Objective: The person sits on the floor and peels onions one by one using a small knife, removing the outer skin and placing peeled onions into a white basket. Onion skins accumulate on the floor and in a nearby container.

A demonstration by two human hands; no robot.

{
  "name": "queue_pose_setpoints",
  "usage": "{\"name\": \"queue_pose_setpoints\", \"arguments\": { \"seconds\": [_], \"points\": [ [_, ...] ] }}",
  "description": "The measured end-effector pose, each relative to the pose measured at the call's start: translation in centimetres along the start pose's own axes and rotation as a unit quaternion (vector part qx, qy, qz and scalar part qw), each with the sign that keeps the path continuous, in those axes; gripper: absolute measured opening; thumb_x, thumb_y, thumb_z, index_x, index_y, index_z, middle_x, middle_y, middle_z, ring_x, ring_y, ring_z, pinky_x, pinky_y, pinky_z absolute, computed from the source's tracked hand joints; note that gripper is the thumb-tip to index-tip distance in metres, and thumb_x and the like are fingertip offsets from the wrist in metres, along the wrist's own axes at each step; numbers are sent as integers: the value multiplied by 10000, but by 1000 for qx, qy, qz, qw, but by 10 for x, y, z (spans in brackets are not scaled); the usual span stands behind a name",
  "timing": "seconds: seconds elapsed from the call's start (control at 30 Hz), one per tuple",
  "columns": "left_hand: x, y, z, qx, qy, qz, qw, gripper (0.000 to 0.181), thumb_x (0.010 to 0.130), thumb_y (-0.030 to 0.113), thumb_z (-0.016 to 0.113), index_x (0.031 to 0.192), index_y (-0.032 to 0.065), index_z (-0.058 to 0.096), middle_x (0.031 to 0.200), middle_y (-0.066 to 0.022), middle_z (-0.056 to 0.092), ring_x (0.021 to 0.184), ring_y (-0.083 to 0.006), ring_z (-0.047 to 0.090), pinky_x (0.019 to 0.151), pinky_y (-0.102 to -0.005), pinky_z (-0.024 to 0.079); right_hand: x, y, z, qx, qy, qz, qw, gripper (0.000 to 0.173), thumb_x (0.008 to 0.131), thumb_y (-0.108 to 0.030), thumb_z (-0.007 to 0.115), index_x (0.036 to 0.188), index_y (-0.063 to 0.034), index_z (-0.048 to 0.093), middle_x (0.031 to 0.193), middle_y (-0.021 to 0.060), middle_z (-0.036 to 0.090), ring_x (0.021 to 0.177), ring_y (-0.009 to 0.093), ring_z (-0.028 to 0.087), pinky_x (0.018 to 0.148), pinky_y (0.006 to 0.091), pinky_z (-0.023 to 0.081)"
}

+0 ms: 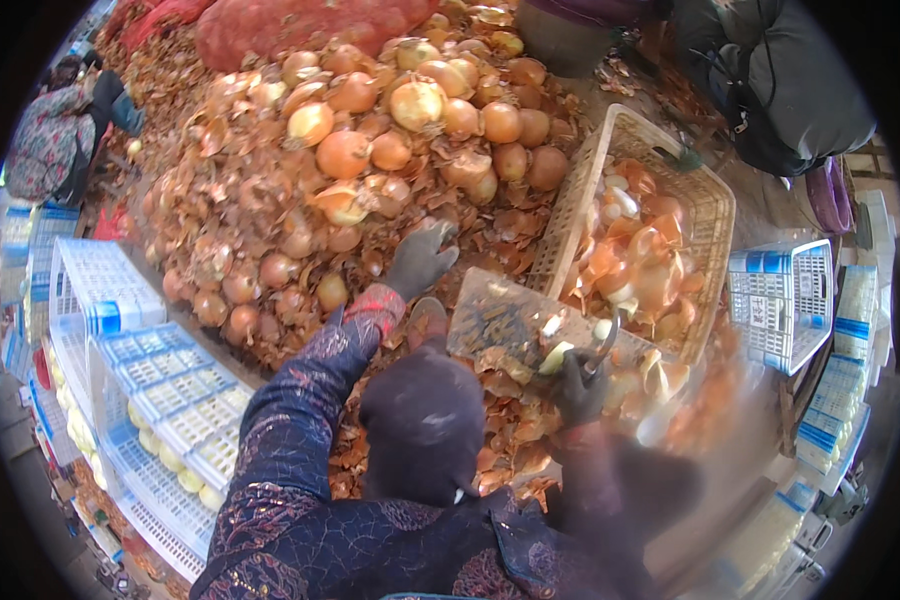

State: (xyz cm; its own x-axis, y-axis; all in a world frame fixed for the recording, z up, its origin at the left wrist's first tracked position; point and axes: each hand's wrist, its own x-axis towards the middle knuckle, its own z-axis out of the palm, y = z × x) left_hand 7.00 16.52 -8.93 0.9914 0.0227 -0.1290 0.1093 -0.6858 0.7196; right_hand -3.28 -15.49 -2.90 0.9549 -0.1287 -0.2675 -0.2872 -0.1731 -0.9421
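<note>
My left hand (pixel 422 259), in a grey glove, reaches to the near edge of a heap of unpeeled onions (pixel 343 154) mixed with loose skins. Its thumb and fingers are apart, and I see nothing between them. A small knife with a curved blade (pixel 613 334) is gripped in my gloved right hand (pixel 581 388), at the near side of a worn, dirty board (pixel 493 304). Beside that hand lies a pale onion piece (pixel 554 358). Touching the board's far side, a beige plastic crate (pixel 712 196) contains brown skins and some white peeled onions (pixel 621 201).
White-and-blue crates (pixel 176 375) stand at my left, with peeled onions (pixel 171 459) inside. More crates (pixel 780 304) are on the right. A person (pixel 52 150) is at far left, and dark clothing (pixel 802 90) shows at upper right. Behind the heap lies a red mesh sack (pixel 300 28).
</note>
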Motion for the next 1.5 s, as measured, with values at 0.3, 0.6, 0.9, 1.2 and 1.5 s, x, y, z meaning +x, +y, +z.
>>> {"name": "queue_pose_setpoints", "arguments": {
  "seconds": [0.3,0.6,0.9,1.2,1.5],
  "points": [
    [184,54,82,212,-87,199,953,337,792,182,578,1094,36,613,1013,-206,641,973,-376,615,831,-480,498,-7,4,-10,-27,-44,50,997,115,855,-97,656,914,-3,684,719,96,677,646,177,663,600,309,512],
    [280,31,201,318,135,211,914,374,825,189,564,1174,58,583,1194,-257,552,1116,-427,533,844,-594,442,-10,-8,-12,-118,-79,19,990,127,811,-50,669,937,-49,686,722,105,683,616,214,688,559,318,526],
    [273,56,185,275,58,182,942,299,813,242,579,1065,85,613,1141,-225,554,1085,-441,531,756,-574,447,-12,0,-12,-129,-79,40,988,123,814,-63,679,936,-46,680,765,126,691,642,246,692,572,332,533],
    [318,17,185,302,22,320,898,422,682,343,673,1004,72,652,928,-175,635,926,-384,606,781,-502,457,-15,-3,-14,-133,-82,51,986,109,816,-96,685,917,-56,697,780,131,691,676,273,697,603,358,546],
    [312,47,167,301,-94,243,918,367,624,368,719,871,98,701,984,-208,637,918,-358,637,772,-503,494,-20,11,-14,-106,-69,79,989,135,815,-87,691,947,-62,681,784,143,685,686,268,695,607,360,542]
  ]
}}
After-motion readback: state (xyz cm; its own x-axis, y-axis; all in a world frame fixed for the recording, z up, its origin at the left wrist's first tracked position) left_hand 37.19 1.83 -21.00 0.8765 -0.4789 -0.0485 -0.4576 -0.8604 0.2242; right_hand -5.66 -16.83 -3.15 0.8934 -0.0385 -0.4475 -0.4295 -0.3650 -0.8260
